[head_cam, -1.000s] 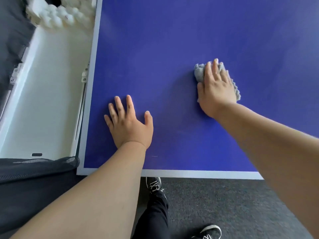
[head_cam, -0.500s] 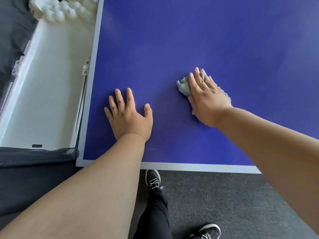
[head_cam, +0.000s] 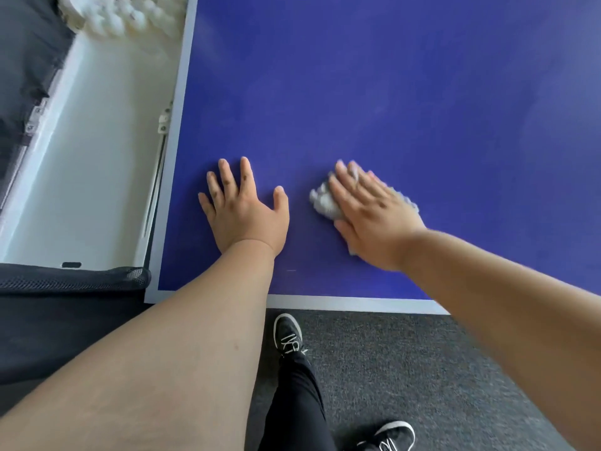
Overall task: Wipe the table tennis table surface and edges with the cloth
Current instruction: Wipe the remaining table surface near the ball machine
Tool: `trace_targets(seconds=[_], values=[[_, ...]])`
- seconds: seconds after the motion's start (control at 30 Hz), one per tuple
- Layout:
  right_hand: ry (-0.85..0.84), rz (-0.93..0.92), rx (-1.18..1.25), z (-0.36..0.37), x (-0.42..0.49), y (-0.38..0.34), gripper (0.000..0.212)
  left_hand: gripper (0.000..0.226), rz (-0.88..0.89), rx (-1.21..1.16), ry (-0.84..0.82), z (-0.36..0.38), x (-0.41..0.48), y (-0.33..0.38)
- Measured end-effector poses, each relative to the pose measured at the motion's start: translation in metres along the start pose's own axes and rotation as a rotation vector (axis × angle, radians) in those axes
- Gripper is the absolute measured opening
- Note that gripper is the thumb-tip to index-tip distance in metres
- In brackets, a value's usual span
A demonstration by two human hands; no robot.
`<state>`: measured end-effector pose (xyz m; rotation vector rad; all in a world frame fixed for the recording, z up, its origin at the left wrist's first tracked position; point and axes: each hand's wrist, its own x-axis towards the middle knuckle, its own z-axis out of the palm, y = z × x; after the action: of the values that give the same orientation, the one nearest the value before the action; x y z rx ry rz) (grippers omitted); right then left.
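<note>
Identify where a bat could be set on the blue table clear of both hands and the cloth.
Free: the broad table surface beyond the left hand and right hand, bordered by the left edge line. A narrower band runs between the hands and the near edge line. Crowded: the small gap between the left hand and the cloth.

Place: a games or table tennis practice room.
Table: blue table tennis table (head_cam: 390, 92), white edge lines, under the left hand (head_cam: 244, 213).
Balls: heaped white balls (head_cam: 123, 14) in a white tray (head_cam: 91, 141), left of and beyond that hand.
Floor: grey carpet (head_cam: 406, 369), nearer than the hand.
</note>
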<state>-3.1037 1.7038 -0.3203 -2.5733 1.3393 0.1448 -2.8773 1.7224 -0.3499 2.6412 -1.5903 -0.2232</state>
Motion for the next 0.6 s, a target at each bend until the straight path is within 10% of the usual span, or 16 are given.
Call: trace_targets(seconds=[0.1, 0.37, 0.6], values=[[0.083, 0.114, 0.084, 0.009, 0.009, -0.018, 0.067, 0.084, 0.001, 0.01, 0.003, 0.001, 0.001, 0.001], [-0.085, -0.414, -0.019, 0.039, -0.097, -0.041, 0.093, 0.082, 0.008, 0.028, -0.012, -0.003, 0.0, 0.002], [0.046, 0.408, 0.14, -0.019, 0.029, 0.067, 0.078, 0.083, -0.002, 0.025, 0.0, -0.001, 0.0, 0.001]])
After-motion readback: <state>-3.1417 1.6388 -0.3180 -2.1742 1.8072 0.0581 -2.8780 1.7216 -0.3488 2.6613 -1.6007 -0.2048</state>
